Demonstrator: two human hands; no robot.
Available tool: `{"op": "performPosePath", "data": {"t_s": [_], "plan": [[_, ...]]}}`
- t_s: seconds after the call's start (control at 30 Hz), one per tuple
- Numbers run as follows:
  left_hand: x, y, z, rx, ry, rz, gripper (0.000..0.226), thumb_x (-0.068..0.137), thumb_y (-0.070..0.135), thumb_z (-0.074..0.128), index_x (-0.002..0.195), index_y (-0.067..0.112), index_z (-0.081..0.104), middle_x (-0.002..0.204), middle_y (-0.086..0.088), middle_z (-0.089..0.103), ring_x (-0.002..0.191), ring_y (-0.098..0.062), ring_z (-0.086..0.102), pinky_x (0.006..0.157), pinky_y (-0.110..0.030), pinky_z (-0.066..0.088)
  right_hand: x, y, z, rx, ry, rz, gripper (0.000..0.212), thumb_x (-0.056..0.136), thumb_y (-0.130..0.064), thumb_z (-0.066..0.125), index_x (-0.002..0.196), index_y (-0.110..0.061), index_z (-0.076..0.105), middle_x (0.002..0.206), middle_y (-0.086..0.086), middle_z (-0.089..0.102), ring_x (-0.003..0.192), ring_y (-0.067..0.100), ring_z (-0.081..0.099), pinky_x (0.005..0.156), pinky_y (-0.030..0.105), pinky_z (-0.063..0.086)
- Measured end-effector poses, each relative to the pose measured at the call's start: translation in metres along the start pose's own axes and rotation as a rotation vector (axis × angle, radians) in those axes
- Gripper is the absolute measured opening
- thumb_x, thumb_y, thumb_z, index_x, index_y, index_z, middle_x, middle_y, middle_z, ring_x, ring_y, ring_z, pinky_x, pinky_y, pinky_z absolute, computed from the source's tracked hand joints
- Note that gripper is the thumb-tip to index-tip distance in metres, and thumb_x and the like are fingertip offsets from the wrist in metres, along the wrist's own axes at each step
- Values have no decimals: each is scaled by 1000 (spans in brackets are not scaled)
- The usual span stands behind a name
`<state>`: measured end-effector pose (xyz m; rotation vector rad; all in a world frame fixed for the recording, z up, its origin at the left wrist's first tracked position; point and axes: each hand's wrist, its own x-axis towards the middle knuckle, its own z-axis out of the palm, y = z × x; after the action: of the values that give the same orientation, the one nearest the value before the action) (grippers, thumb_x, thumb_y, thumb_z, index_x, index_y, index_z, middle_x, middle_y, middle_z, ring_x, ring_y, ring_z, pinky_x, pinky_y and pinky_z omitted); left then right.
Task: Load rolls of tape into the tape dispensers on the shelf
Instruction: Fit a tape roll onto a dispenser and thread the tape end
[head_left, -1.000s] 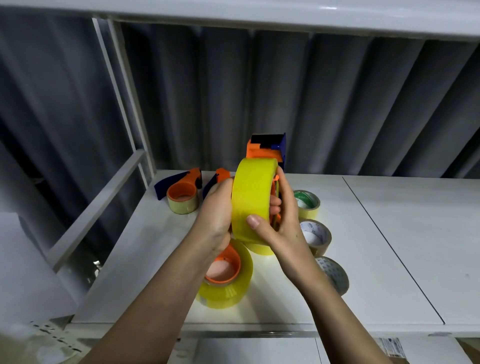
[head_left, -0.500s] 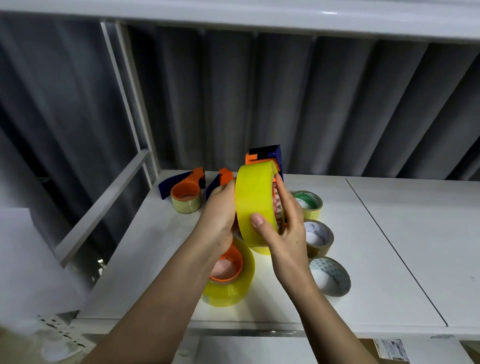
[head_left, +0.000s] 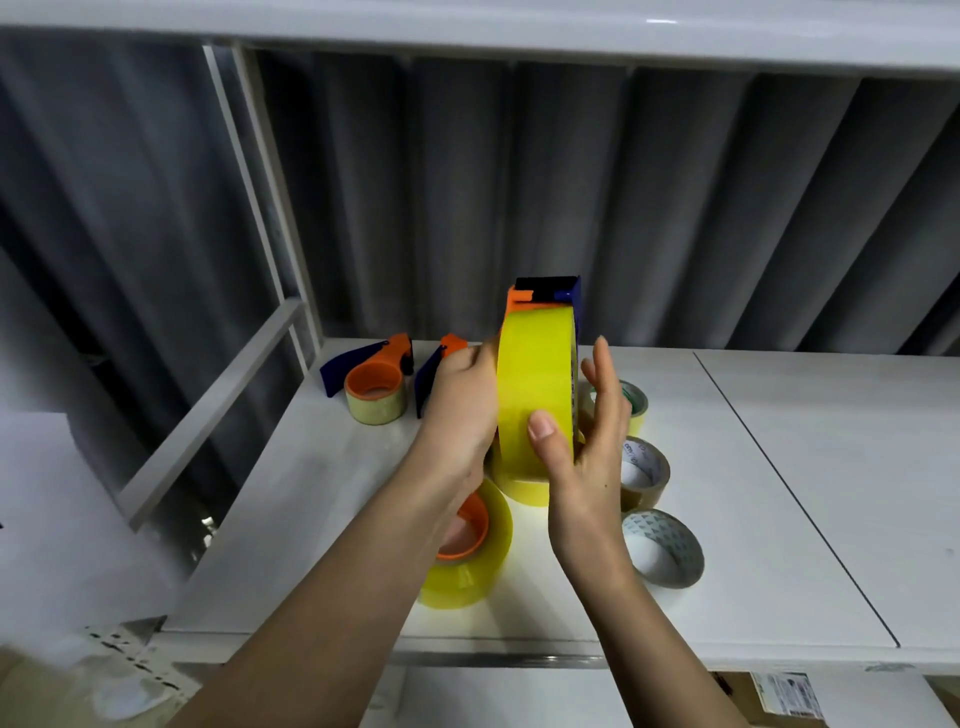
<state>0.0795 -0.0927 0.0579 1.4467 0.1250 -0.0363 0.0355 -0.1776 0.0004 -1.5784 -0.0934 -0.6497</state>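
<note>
Two hands meet above the white shelf (head_left: 779, 493), holding one yellow roll of tape (head_left: 535, 395) on edge, its flat faces turned left and right so that the core axis runs side to side between the palms; behind and just above the roll shows the orange-and-blue head of the held tape dispenser (head_left: 545, 296), whose body is hidden by the roll, so how far the roll sits on the hub cannot be told. The left hand (head_left: 462, 415) is the left-side grip: fingers curled round the roll's left face and whatever lies behind it; the exact object pinched there is not visible. The right hand (head_left: 587, 452) is the right-side grip: thumb pressed on the yellow tread, fingers spread straight and lying along the right face. The roll thus lies between the two grips, touching both. The coming move is judged to be a sideways press along the core axis, the right hand being the better placed to push. On the shelf rest a loaded dispenser (head_left: 457, 551) near the front edge, another dispenser (head_left: 374, 379) at the rear left, and three loose rolls (head_left: 660, 545) to the right.
</note>
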Motion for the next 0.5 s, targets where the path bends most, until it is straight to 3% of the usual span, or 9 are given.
{"op": "performPosePath", "data": {"t_s": [0.1, 0.2, 0.3, 0.43, 0.5], "plan": [[2, -2, 2, 4, 25, -17, 19, 95, 28, 57, 94, 12, 67, 74, -5, 68, 66, -19, 68, 61, -29, 57, -2, 1, 0, 11, 65, -5, 92, 67, -80, 57, 145, -42, 27, 145, -2, 37, 135, 9, 38, 109, 44, 40], [0, -5, 5, -20, 59, -12, 19, 97, 22, 55, 95, 8, 68, 67, -2, 67, 62, -17, 67, 58, -28, 58, -8, 1, 3, -11, 100, -1, 93, 67, -83, 55, 146, -43, 27, 144, -3, 37, 135, 14, 39, 106, 49, 42], [-2, -8, 6, -30, 83, 11, 19, 96, 21, 55, 95, 7, 67, 60, 3, 68, 61, -16, 69, 62, -33, 59, -9, 1, 1, -8, 75, 28, 92, 63, -84, 57, 142, -49, 24, 147, -4, 32, 137, 9, 35, 109, 43, 40], [-6, -6, 1, -149, 57, -24, 22, 92, 32, 60, 102, 14, 68, 81, -8, 73, 80, -30, 72, 79, -50, 58, 6, -5, -5, 145, -134, 211, 93, 59, -60, 69, 138, -53, 21, 146, -19, 26, 128, -15, 36, 97, 11, 42], [-11, -4, 1, -99, -15, 32, 22, 94, 37, 54, 102, 22, 67, 93, -8, 72, 88, -27, 71, 84, -48, 57, 9, -5, -8, 278, -181, 289, 98, 59, -56, 71, 145, -45, 25, 150, -12, 36, 128, -6, 45, 102, 22, 46]]}}
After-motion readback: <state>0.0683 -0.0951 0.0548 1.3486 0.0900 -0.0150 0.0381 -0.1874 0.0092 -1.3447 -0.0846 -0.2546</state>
